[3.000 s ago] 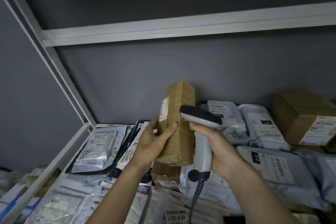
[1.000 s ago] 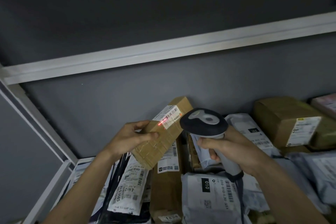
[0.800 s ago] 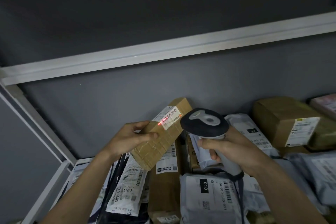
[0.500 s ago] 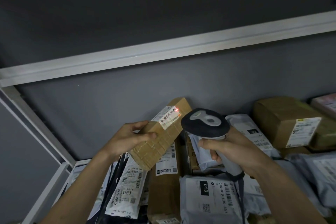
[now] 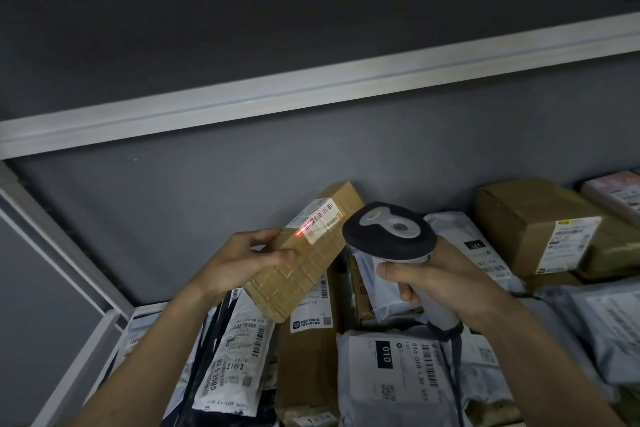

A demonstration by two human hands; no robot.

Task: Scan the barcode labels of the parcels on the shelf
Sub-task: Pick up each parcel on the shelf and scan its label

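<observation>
**Red scan line on lifted box label**

Left hand [image 5: 247, 258] gripping tilted cardboard box [image 5: 304, 253], raised above shelf parcels. Right hand [image 5: 440, 282] wrapped round scanner [image 5: 389, 236] handle, just beside box. Red line across white barcode label [image 5: 317, 218]. Grey mailer marked 010 [image 5: 391, 367] lying below.

Open air above packed parcels [image 5: 391, 371]

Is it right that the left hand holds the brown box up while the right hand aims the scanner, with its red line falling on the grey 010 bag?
Not quite. In the head view the red line falls on the label of the brown box that the left hand holds, not the 010 bag. The right hand does aim the scanner.
</observation>
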